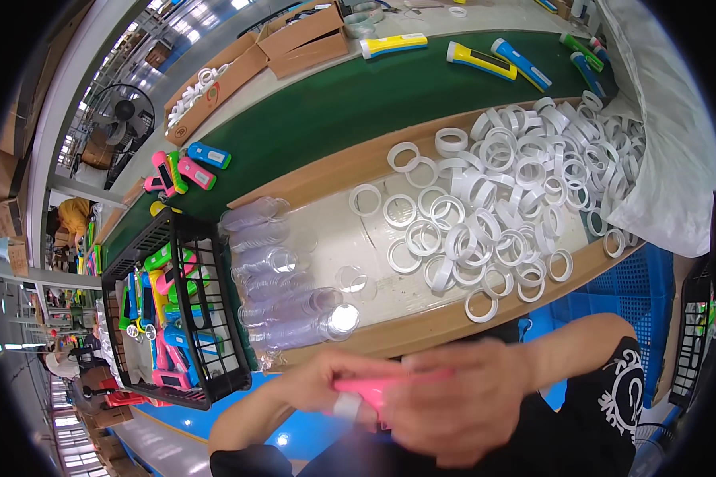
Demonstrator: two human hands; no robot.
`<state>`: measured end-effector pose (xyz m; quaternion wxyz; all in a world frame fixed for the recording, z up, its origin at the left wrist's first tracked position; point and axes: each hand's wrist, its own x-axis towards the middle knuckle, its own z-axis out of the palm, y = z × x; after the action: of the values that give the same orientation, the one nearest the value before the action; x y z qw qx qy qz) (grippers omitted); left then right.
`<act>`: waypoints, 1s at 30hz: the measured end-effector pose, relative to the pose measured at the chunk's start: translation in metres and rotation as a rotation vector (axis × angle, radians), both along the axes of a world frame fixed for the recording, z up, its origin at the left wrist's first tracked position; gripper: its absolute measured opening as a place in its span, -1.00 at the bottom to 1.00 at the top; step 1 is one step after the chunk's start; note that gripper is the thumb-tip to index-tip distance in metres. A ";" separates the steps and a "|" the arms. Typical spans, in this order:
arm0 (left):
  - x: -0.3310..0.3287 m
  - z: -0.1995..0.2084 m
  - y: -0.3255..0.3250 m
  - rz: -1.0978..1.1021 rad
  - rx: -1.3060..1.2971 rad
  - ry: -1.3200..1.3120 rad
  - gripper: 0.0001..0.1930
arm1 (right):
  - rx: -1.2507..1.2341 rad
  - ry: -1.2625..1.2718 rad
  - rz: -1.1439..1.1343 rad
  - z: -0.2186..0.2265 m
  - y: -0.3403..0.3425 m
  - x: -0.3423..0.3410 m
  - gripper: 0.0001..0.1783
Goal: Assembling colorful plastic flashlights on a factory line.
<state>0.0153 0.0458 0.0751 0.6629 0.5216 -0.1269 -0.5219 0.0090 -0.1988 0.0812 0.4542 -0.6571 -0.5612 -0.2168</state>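
A bright pink flashlight point(371, 387) is held low in front of me, between both hands. My left hand point(326, 385) is closed around it, with a white band point(347, 405) showing at its fingers. Blurred by motion, my right hand point(453, 401) curls over the other end and hides much of it. Just beyond the hands lies a shallow cardboard tray point(422, 330). On its right side is a heap of white plastic rings point(485, 230); stacks of clear round discs point(282, 262) line its left side.
Left of the tray, a black plastic basket point(207, 318) holds several colourful flashlights. More flashlights point(481, 61) lie on the green belt point(310, 131) behind. Open cardboard boxes point(219, 91) stand past it. A white plastic sheet point(668, 183) hangs at right, above a blue crate point(624, 298).
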 end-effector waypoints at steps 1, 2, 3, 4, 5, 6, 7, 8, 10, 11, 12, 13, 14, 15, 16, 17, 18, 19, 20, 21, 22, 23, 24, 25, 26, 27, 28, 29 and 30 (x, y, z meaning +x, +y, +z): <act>0.011 0.012 -0.006 -0.003 0.006 0.120 -0.44 | 0.030 -0.018 0.005 -0.009 -0.001 0.016 -0.68; 0.012 0.010 -0.005 0.049 0.064 0.087 -0.44 | 0.051 0.021 0.006 -0.013 -0.001 0.033 -0.69; 0.013 0.007 -0.003 0.085 0.119 0.051 -0.44 | 0.067 0.057 -0.009 -0.017 0.001 0.040 -0.70; 0.017 0.005 -0.002 0.116 0.139 0.131 -0.47 | 0.110 0.054 -0.004 -0.025 0.004 0.042 -0.68; 0.023 0.013 -0.007 0.190 0.183 0.135 -0.49 | 0.142 0.174 0.015 -0.032 0.005 0.047 -0.66; 0.026 0.024 -0.013 0.264 0.228 0.139 -0.52 | 0.175 0.294 0.034 -0.035 0.004 0.055 -0.64; 0.027 0.027 -0.014 0.326 0.334 -0.047 -0.56 | 0.156 0.482 0.077 -0.032 -0.001 0.061 -0.61; 0.028 0.028 -0.017 0.325 0.332 -0.050 -0.56 | 0.175 0.634 0.095 -0.029 -0.003 0.064 -0.58; 0.031 0.030 -0.020 0.272 0.368 -0.934 -0.54 | 0.252 0.861 0.184 -0.025 -0.005 0.066 -0.50; 0.033 0.035 -0.022 0.226 0.392 -1.031 -0.51 | 0.399 1.037 0.227 -0.024 -0.003 0.063 -0.49; 0.033 0.038 -0.025 0.217 0.386 -1.031 -0.51 | 0.550 1.210 0.271 -0.024 -0.001 0.061 -0.48; 0.032 0.040 -0.029 0.175 0.396 -1.141 -0.50 | 0.546 1.271 0.259 -0.027 -0.003 0.062 -0.53; 0.032 0.041 -0.031 0.134 0.408 -1.251 -0.48 | 0.442 1.402 0.210 -0.026 -0.004 0.064 -0.52; 0.031 0.041 -0.034 0.149 0.416 -1.267 -0.47 | 0.336 1.530 0.158 -0.024 -0.006 0.064 -0.52; 0.031 0.039 -0.034 0.139 0.410 -1.267 -0.47 | 0.300 1.386 0.122 -0.028 -0.005 0.060 -0.51; 0.031 0.036 -0.030 0.126 0.368 -1.116 -0.47 | 0.239 1.120 0.044 -0.027 -0.006 0.055 -0.55; 0.027 0.033 -0.025 0.116 0.329 -0.961 -0.48 | 0.178 0.857 -0.027 -0.021 -0.007 0.046 -0.59; 0.022 0.028 -0.019 0.102 0.246 -0.681 -0.51 | 0.223 0.791 0.087 -0.004 -0.006 0.026 -0.63; 0.016 0.022 -0.016 0.058 0.167 -0.478 -0.52 | 0.264 0.718 0.201 0.014 -0.007 0.012 -0.63; 0.010 0.021 -0.017 0.010 0.089 -0.272 -0.54 | 0.224 0.440 0.153 0.021 -0.012 0.009 -0.65; 0.005 0.026 -0.022 0.046 0.091 -0.274 -0.56 | 0.181 0.163 0.106 0.024 -0.015 0.007 -0.66; 0.011 0.036 -0.027 0.074 0.173 -0.307 -0.57 | 0.017 0.218 0.009 0.013 -0.013 0.008 -0.83; 0.018 0.043 -0.032 0.104 0.255 -0.348 -0.58 | 0.019 0.525 -0.035 -0.006 -0.015 0.025 -0.83; 0.015 0.030 -0.036 0.167 0.429 -1.042 -0.58 | 0.018 0.833 -0.036 -0.033 -0.010 0.054 -0.83; 0.011 0.031 -0.048 -0.031 0.630 -1.450 -0.56 | 0.152 1.568 0.075 -0.054 -0.007 0.063 -0.74; 0.011 0.033 -0.058 -0.246 0.825 -1.861 -0.53 | 0.488 2.237 0.397 -0.073 -0.006 0.071 -0.58; 0.020 0.026 -0.059 -0.239 0.829 -1.874 -0.53 | 0.513 2.188 0.369 -0.088 -0.003 0.074 -0.53; 0.025 0.015 -0.055 -0.193 0.781 -1.908 -0.51 | 0.548 2.152 0.338 -0.096 -0.001 0.068 -0.48; 0.025 0.009 -0.046 -0.158 0.731 -1.930 -0.49 | 0.598 2.123 0.264 -0.084 -0.003 0.069 -0.47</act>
<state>0.0399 -0.0005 0.0840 0.0441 0.8777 -0.4721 0.0696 0.0783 -0.2014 -0.0030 0.8638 -0.3082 0.1219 0.3795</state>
